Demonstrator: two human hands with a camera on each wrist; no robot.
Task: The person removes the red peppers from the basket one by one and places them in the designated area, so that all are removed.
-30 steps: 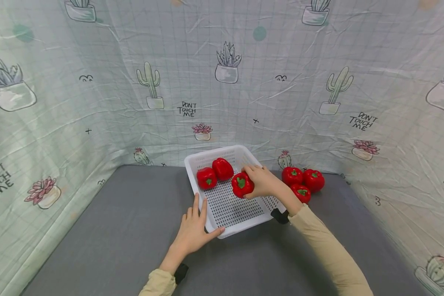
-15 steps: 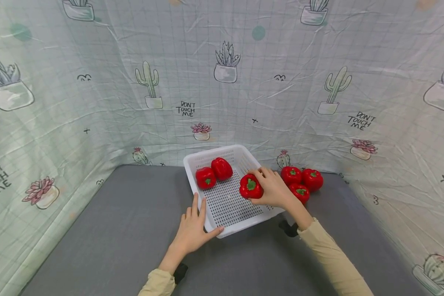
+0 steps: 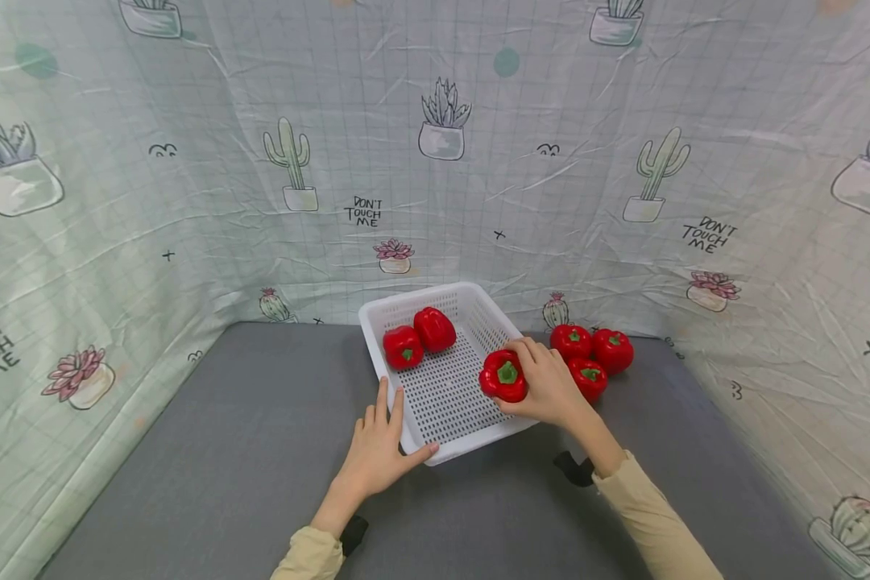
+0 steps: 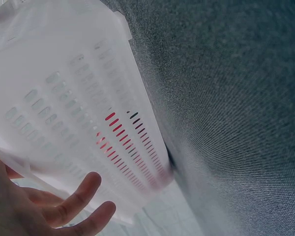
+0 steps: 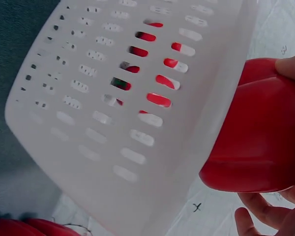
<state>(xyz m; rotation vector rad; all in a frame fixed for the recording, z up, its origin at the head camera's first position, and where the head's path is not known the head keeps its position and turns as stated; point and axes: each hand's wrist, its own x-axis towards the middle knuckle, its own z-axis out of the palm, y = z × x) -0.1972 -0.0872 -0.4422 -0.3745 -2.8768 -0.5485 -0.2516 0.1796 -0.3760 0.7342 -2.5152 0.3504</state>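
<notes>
Over the right side of a white perforated plastic basket (image 3: 471, 442), my right hand (image 3: 551, 387) grips a red bell pepper (image 3: 503, 376), its green stem facing the head camera. The right wrist view shows this pepper (image 5: 265, 132) level with the basket's rim, thumb and fingers on opposite sides. My left hand (image 3: 377, 455) rests at the basket's near-left corner with spread fingers, thumb on the front rim. In the left wrist view its fingers (image 4: 83, 191) lie along the outer wall. Two more red bell peppers, one (image 3: 403, 347) beside the other (image 3: 435, 329), lie inside the basket's far-left part.
Right of the basket, three red bell peppers sit clustered on the dark grey table (image 3: 275, 435): one at the back left (image 3: 570, 342), a second at right (image 3: 612, 351) and a third in front (image 3: 588, 379). A cactus-print cloth (image 3: 377, 161) hangs behind and along both sides.
My right hand has moved right and nearer to me with the bell pepper, from above the basket's middle to its right rim. My left hand and the basket stay in place.
</notes>
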